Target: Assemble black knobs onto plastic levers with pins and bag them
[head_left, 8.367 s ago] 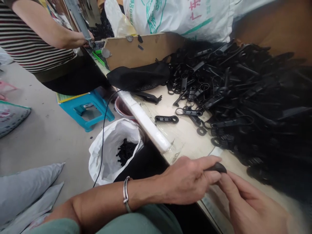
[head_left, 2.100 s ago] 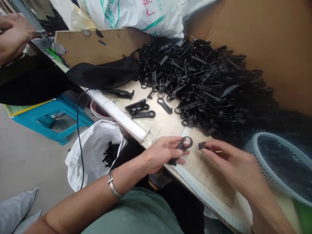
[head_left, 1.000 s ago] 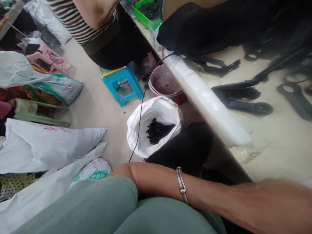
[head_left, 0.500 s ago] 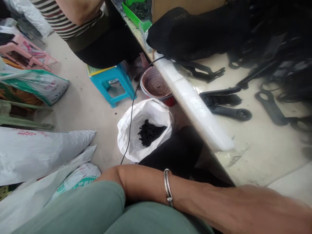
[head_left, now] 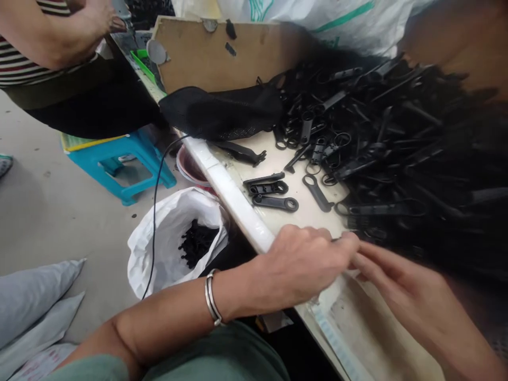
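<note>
My left hand [head_left: 304, 264], with a silver bracelet on its wrist, is over the table edge with its fingers curled closed. My right hand [head_left: 400, 286] meets it from the right, its fingertips pinched together against the left hand's. A small dark bit shows between the fingertips, but what they grip is mostly hidden. Just beyond the hands lie a black plastic arm with a ring end [head_left: 275, 202] and another black ring-ended piece [head_left: 317, 193]. A large heap of similar black plastic parts [head_left: 381, 132] covers the table's right side.
A white sack [head_left: 143, 259] with black parts inside stands on the floor left of the table [head_left: 286, 222]. A black cable [head_left: 156, 211] hangs across it. A co-worker [head_left: 59, 47] sits on a blue stool [head_left: 119, 169]. A black mesh cloth [head_left: 222, 114] and a cardboard panel [head_left: 222, 58] are farther back.
The view has swung right toward the table. My left hand, formerly out of sight past the right edge, is now visible, and my right hand has come into view meeting it.
</note>
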Motion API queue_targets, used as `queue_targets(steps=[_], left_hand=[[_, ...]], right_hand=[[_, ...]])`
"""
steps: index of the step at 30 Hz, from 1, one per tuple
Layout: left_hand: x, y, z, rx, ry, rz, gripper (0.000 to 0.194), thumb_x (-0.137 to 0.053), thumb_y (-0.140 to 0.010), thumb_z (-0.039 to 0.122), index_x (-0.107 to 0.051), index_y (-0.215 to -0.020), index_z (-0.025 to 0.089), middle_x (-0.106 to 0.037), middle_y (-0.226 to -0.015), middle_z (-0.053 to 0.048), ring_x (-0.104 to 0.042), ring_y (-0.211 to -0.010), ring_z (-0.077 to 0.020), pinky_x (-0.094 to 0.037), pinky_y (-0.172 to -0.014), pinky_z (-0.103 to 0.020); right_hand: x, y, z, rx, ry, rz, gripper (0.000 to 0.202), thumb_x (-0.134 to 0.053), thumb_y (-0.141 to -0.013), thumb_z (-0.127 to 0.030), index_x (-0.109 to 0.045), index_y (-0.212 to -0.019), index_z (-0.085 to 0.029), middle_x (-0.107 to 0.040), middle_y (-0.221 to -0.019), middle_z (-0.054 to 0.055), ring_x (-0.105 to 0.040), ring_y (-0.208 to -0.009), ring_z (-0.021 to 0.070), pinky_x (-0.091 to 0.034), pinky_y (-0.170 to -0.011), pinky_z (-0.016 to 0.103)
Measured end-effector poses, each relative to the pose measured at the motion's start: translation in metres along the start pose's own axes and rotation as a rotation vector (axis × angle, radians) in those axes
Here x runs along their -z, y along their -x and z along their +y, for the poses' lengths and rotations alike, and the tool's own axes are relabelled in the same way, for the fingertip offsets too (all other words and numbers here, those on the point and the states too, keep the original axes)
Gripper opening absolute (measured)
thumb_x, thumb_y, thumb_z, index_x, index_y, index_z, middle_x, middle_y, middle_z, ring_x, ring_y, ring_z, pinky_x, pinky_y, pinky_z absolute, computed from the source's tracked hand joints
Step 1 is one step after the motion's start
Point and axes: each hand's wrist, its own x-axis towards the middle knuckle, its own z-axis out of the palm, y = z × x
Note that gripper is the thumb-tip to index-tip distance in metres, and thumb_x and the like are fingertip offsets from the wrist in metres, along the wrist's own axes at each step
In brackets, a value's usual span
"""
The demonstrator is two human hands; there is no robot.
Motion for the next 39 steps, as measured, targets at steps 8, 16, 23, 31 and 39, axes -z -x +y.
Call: queue_targets(steps=[8,16,23,31,39], left_hand=[[-0.006,-0.031,-0.033,0.12,-0.173,-0.022,0.024,-0.044,-0.098,0.01,-0.066,-0.089,0.013,-0.059,-0.089,-0.009,-0.057,-0.09,-0.0236,-0.044,-0.068,-0.035],[0.011,-0.024,-0.02,0.27,0.286,0.255,0.026,-0.048,-0.105,0.032,-0.065,-0.103,0.013,-0.066,-0.101,-0.009,-0.06,-0.098,-0.0233,-0.047,-0.086,-0.036],[-0.029,-0.013,0.037,0.507,1.372,-0.079,0.02,-0.053,-0.097,0.033,-0.058,-0.102,0.014,-0.068,-0.085,-0.004,-0.062,-0.066,-0.0118,-0.048,-0.062,-0.023],[-0.025,-0.01,0.052,0.62,1.743,-0.395,0.03,-0.055,-0.086,0.007,-0.05,-0.113,0.019,-0.058,-0.124,-0.01,-0.061,-0.078,-0.009,-0.04,-0.05,-0.017],[-0.023,-0.006,0.051,0.682,1.821,-0.362,0.034,-0.049,-0.085,-0.007,-0.058,-0.109,0.016,-0.052,-0.145,-0.012,-0.056,-0.133,-0.0207,-0.052,-0.086,-0.022]], right_hand=[[-0.037,-0.084,-0.012,0.135,0.324,0.01,0.015,-0.062,-0.086,-0.025,-0.075,-0.093,-0.022,-0.073,-0.085,0.006,-0.065,-0.063,0.0212,-0.041,-0.056,0.031],[-0.018,-0.005,-0.045,0.249,0.218,0.309,0.017,-0.054,-0.1,-0.018,-0.07,-0.105,-0.015,-0.073,-0.102,0.006,-0.07,-0.091,0.0155,-0.055,-0.089,0.027],[0.0,0.077,-0.011,0.177,0.159,0.299,0.014,-0.056,-0.101,-0.025,-0.069,-0.105,-0.021,-0.074,-0.099,0.0,-0.07,-0.083,0.0121,-0.057,-0.078,0.022],[0.012,0.092,0.055,0.003,0.319,0.355,0.029,-0.05,-0.101,-0.037,-0.071,-0.102,-0.018,-0.069,-0.105,0.008,-0.066,-0.084,0.0202,-0.055,-0.074,0.035],[0.0,0.11,0.042,0.149,0.254,0.234,0.027,-0.051,-0.102,-0.037,-0.072,-0.099,-0.019,-0.072,-0.115,0.007,-0.068,-0.104,0.0232,-0.057,-0.091,0.039]])
